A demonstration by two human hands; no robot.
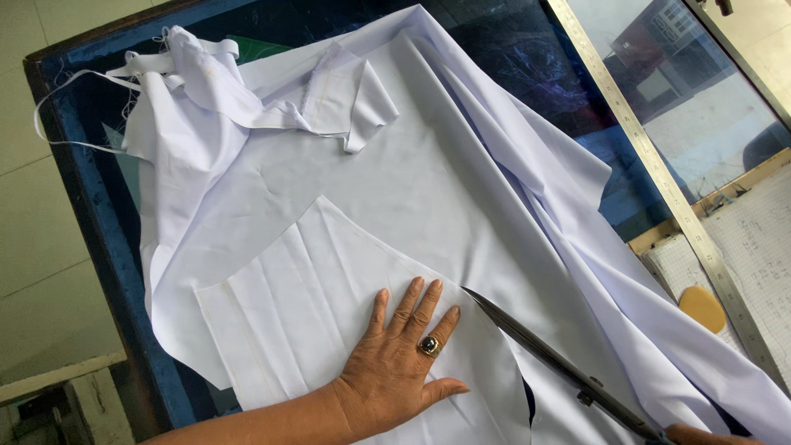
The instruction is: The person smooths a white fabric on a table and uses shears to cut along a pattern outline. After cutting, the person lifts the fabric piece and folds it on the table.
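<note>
Left hand (pixel 401 363) flat, fingers spread, pressing a pleated white pattern piece (pixel 288 321) onto white fabric (pixel 428 189). Right hand (pixel 700 435) barely in view at bottom edge, gripping scissors (pixel 560 367); blades partly apart, cutting fabric just right of the left hand. Steel ruler (pixel 659 173) farther right on dark tabletop (pixel 527 66).

**Cloth, steel and glass under your hands**

Your left hand (pixel 395 363), wearing a metal ring with a glossy dark stone, lies flat on smooth, matt white cloth (pixel 412 189) with pressed creases. At four o'clock from it, the scissors (pixel 552 363) show dark, dull metal blades. Toward two o'clock, the brushed steel ruler (pixel 659 173) rests on the glossy, reflective table top (pixel 527 66), edged in worn blue. Matt gridded paper (pixel 758 247) lies at three o'clock.
</note>
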